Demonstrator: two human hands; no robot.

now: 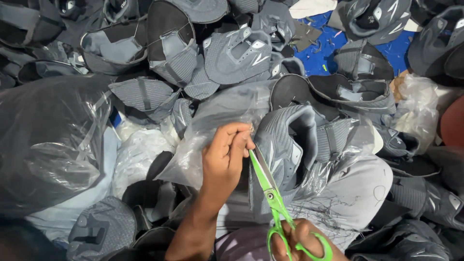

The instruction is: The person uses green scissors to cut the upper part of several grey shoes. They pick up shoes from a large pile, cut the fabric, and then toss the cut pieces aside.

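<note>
Scissors (273, 200) (bright green) gripped in right hand (302, 241), fingers through loops | left hand (226, 152) fingertips pinched together on grey shoe upper (285, 140) edge | blade tips just beside those fingertips | more uppers (232, 53) piled beyond

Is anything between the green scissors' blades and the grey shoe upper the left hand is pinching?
Nothing visible: the green-handled scissors, in the right hand, point at the grey knitted shoe upper beside the left hand.

1 pr green scissors (275, 203), 2 hands, 20+ grey shoe uppers (285, 140), approx 4 clear plastic bags (48, 140).
</note>
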